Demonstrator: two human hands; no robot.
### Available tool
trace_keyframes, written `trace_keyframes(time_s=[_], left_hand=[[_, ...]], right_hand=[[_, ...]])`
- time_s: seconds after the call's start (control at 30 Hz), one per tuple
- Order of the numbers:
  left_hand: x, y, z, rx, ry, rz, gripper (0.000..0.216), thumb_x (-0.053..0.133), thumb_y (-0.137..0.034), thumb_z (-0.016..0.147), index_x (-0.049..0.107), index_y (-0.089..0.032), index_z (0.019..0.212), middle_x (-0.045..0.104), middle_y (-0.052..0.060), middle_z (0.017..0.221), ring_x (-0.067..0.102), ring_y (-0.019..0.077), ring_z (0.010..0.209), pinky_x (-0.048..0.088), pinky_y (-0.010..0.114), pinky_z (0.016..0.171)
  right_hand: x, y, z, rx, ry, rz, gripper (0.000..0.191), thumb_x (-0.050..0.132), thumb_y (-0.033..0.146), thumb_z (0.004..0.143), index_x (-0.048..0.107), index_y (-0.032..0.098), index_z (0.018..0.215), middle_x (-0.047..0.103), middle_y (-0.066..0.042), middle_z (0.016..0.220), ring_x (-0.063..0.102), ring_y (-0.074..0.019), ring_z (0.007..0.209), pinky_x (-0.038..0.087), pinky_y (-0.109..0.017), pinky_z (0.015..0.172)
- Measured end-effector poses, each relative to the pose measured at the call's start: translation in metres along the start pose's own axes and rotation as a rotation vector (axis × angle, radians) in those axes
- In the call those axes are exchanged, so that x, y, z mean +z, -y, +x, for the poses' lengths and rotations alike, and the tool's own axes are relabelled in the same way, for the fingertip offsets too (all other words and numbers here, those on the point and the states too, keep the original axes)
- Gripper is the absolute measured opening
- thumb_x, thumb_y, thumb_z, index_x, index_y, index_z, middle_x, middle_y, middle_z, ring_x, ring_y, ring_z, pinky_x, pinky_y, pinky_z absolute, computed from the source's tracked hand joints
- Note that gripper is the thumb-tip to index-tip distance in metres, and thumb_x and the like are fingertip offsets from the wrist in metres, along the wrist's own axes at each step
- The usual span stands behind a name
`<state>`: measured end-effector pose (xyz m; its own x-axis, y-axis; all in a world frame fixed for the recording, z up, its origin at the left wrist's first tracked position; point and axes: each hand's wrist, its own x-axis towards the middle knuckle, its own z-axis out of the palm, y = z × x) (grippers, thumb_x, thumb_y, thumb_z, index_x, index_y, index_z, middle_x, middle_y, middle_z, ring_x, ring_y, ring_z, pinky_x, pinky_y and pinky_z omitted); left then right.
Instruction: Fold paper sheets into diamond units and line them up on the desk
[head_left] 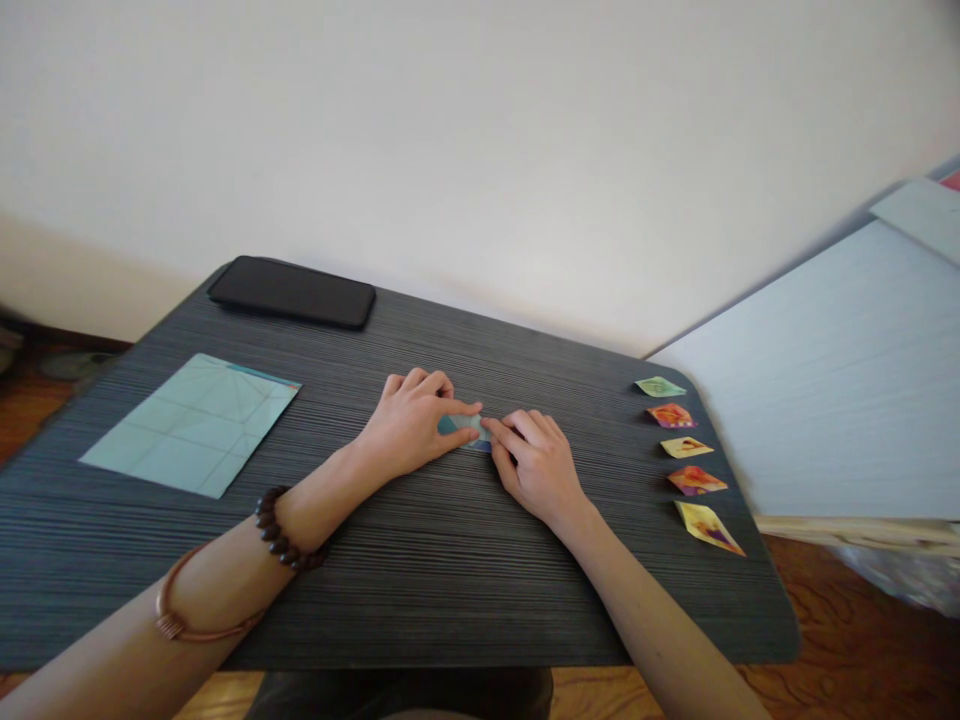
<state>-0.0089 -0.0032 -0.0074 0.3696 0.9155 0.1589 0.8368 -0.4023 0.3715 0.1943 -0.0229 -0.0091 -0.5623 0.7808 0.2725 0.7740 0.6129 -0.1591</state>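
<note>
A small, partly folded pale blue paper piece lies flat near the middle of the dark striped table. My left hand presses on it from the left, fingers curled and the index finger stretched across it. From the right, my right hand pins its edge with bent fingertips. Most of the paper is hidden under both hands. My left forearm wears a dark bead bracelet and a copper bangle.
A creased light blue paper sheet lies flat at the left. A black phone rests at the back left corner. Several folded coloured paper pieces line the table's right edge. A white panel stands right of the table.
</note>
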Motion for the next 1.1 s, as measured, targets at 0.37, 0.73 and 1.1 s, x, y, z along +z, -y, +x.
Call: trace_keyframes(time_s=[0.37,0.73,1.1], left_hand=[[0.003,0.003,0.001,-0.004,-0.008,0.012,0.035,0.055,-0.055,0.079,0.064,-0.04,0.109,0.055,0.002,0.095,0.046,0.0224,0.093,0.029,0.037,0.081],[-0.002,0.006,-0.002,0.114,-0.025,-0.005,0.032,0.039,-0.033,0.093,0.064,-0.025,0.112,0.062,0.003,0.081,0.051,0.0191,0.084,0.032,0.034,0.075],[-0.004,0.017,0.0,0.285,-0.005,0.009,0.027,0.049,-0.037,0.088,0.064,-0.031,0.109,0.059,0.002,0.108,0.049,0.0207,0.101,0.037,0.036,0.085]], right_hand=[[-0.007,-0.006,-0.022,-0.059,-0.07,0.043,0.024,0.046,0.016,0.086,0.068,0.018,0.096,0.062,-0.003,0.077,0.051,-0.0153,0.071,0.037,-0.032,0.067],[-0.002,0.003,-0.009,0.076,-0.038,0.055,0.03,0.048,0.033,0.088,0.064,0.023,0.111,0.058,-0.007,0.094,0.05,-0.0197,0.084,0.041,-0.035,0.075],[-0.005,-0.011,-0.006,0.149,0.021,0.072,0.066,0.055,0.06,0.077,0.05,0.022,0.13,0.049,-0.012,0.12,0.044,-0.0287,0.106,0.039,-0.046,0.09]])
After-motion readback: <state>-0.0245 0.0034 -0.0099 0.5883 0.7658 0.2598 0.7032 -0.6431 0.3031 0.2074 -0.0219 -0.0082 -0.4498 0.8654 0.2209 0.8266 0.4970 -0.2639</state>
